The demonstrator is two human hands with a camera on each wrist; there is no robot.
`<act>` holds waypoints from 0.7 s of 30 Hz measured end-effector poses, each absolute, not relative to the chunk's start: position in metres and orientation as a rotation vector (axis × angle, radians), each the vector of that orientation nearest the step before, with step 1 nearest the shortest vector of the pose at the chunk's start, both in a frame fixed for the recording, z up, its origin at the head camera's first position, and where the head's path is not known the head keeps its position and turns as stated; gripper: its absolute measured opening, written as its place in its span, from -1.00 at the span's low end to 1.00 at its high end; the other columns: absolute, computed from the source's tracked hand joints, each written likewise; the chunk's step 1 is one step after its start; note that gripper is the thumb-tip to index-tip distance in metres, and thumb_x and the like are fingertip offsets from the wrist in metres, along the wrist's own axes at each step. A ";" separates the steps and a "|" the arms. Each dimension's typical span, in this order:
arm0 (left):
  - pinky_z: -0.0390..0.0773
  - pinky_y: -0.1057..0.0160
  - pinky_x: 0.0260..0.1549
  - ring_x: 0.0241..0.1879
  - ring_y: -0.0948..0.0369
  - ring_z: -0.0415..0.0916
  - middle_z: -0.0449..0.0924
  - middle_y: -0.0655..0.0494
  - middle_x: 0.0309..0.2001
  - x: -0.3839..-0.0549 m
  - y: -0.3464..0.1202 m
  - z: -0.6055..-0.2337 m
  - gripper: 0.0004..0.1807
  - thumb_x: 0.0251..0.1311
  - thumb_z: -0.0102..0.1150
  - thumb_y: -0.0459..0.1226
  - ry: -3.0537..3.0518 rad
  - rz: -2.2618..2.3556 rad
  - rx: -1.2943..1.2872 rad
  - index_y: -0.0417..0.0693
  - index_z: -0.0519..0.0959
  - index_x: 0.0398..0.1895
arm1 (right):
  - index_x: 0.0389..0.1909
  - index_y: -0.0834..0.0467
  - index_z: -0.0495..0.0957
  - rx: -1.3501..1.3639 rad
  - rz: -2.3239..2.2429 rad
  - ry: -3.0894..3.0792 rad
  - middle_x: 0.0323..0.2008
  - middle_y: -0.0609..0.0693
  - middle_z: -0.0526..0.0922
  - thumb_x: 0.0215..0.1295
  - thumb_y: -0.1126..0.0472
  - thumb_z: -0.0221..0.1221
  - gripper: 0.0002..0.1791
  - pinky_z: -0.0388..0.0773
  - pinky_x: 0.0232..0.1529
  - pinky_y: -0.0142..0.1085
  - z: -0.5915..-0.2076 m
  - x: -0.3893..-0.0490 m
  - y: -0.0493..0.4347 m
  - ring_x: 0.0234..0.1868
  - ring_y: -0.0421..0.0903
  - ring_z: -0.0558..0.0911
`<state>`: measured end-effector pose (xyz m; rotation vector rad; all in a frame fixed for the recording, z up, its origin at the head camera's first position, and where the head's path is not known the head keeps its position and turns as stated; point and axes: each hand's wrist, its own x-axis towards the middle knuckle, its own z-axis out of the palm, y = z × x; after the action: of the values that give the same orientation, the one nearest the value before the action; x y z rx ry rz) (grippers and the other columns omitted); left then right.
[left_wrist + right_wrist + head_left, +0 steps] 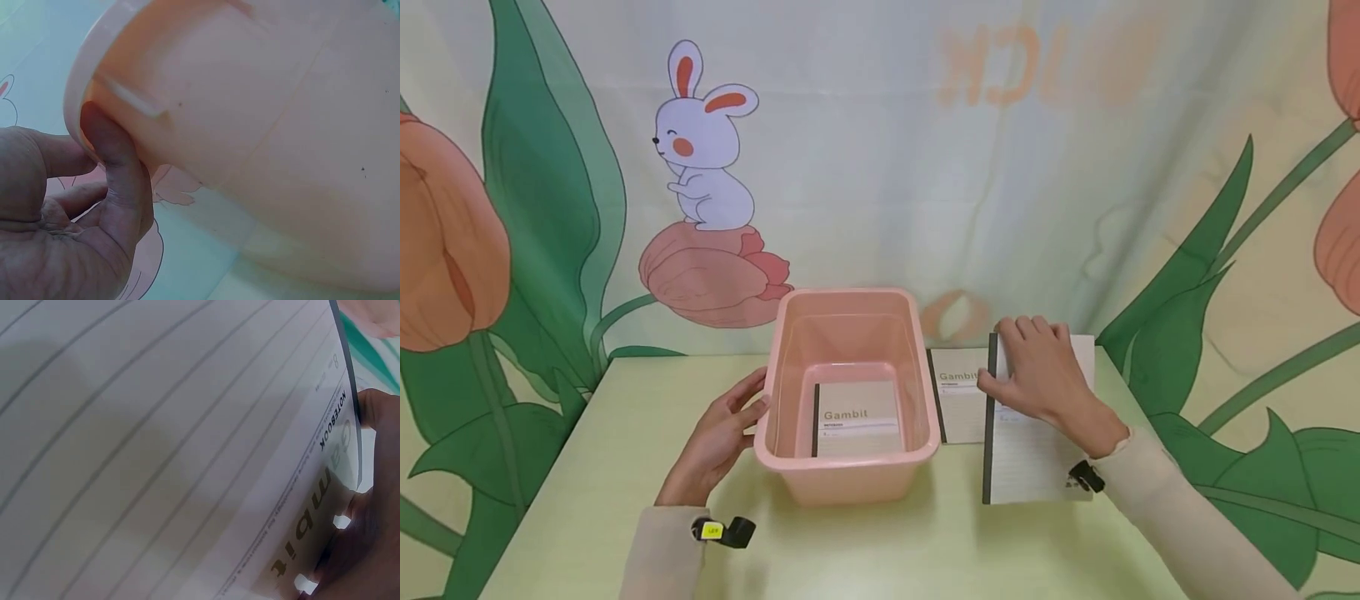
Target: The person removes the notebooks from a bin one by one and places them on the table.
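On a pale green counter (625,442) stands a pink tub (850,483); one Gambit notebook (857,437) lies inside, a second notebook (961,421) lies just beside it, and a third notebook (1030,467) is held up; my left hand (722,433) pinches the tub's rim, my right hand's (1048,371) fingers (1011,332) clamped on the third notebook.

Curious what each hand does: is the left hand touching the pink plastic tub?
Touching. The left wrist view shows it: the left hand grips the pink plastic tub under its rim.
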<state>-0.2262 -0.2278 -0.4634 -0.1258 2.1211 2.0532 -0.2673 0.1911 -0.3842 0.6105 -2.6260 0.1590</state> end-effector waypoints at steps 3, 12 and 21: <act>0.64 0.19 -0.03 0.34 -0.12 0.33 0.04 0.06 0.56 -0.227 -0.229 -0.462 -0.35 0.46 -0.02 -0.17 2.123 2.052 -0.121 0.22 0.08 0.55 | -0.10 0.13 0.45 0.622 0.144 -2.683 -0.34 0.02 0.50 0.05 -0.21 0.12 -0.45 0.24 -0.24 -0.07 -0.415 -0.264 0.196 -0.29 0.03 0.43; 0.63 0.18 -0.01 0.34 -0.11 0.33 0.04 0.06 0.55 -0.225 -0.232 -0.461 -0.34 0.45 0.00 -0.14 2.144 2.035 -0.140 0.25 0.07 0.55 | -0.06 0.06 0.42 0.660 0.120 -2.838 -0.29 0.01 0.55 0.07 -0.27 0.16 -0.43 0.31 -0.18 -0.03 -0.494 -0.263 0.185 -0.20 0.03 0.49; 0.64 0.23 -0.04 0.35 -0.10 0.34 0.04 0.06 0.56 -0.225 -0.229 -0.462 -0.34 0.45 0.00 -0.15 2.123 2.038 -0.137 0.23 0.06 0.56 | 0.01 0.05 0.41 0.678 0.118 -2.933 -0.30 0.00 0.55 0.14 -0.29 0.16 -0.41 0.31 -0.28 -0.07 -0.536 -0.270 0.175 -0.23 0.01 0.49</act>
<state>-0.2250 -0.2289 -0.4619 -0.1366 2.1232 2.0381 -0.2702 0.1753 -0.5365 0.6776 -2.9335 0.1176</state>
